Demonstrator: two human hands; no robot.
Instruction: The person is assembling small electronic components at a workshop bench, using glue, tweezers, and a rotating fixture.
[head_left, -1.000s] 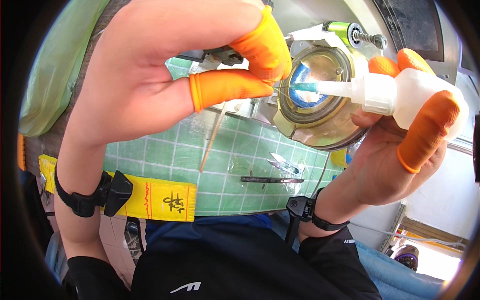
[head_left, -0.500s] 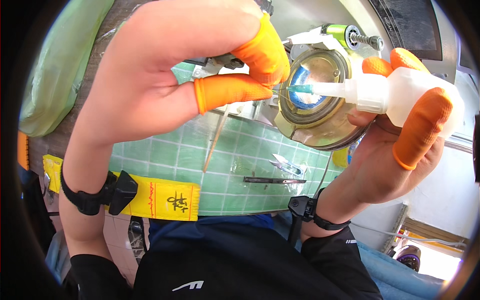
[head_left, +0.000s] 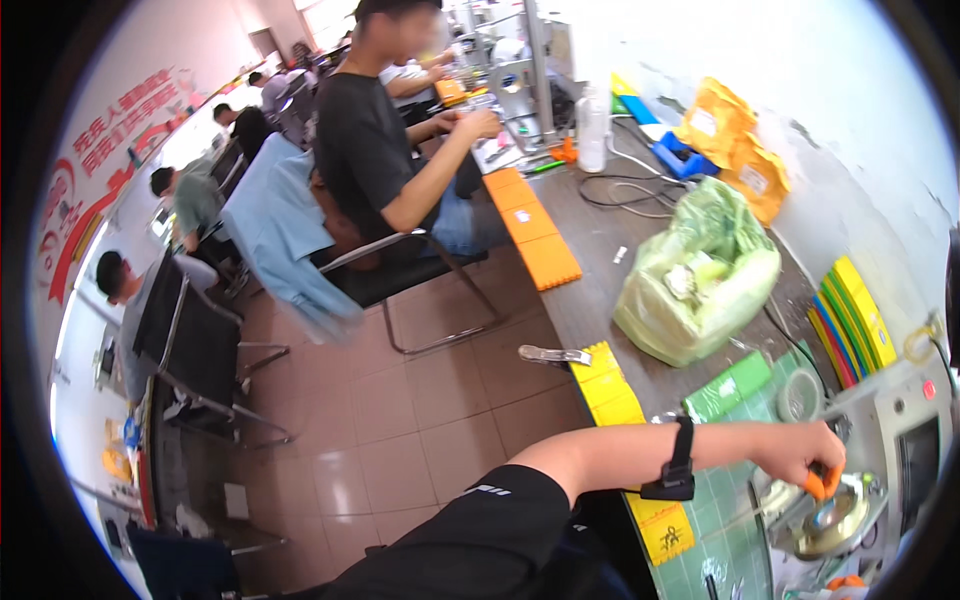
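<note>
Just below the left hand [head_left: 808,463], close to its fingertips, is a round metal disc [head_left: 846,530] with a dull brass-toned, shiny rim. A bright blue patch shows toward its middle; finer detail is too small to make out. The left hand's fingers are bent downward, the orange-covered tips near each other in a narrow pose; whether they hold anything thin, I cannot tell. Of the right hand [head_left: 847,582], only orange-covered fingers show below the disc at the lower edge, so its grip cannot be told.

To the right of the left hand stands a pale grey machine [head_left: 890,408] with a dark screen and a red button. A black strap [head_left: 680,465] circles the left forearm, and a green gridded mat [head_left: 718,510] lies below that arm. Above the left hand are a clear round item [head_left: 800,396], a green packet [head_left: 730,388] and, farther up, a pale green plastic bag [head_left: 698,280] on the dark desk [head_left: 598,225]. Well apart, to the upper left, a seated co-worker [head_left: 365,140] faces the same desk.
</note>
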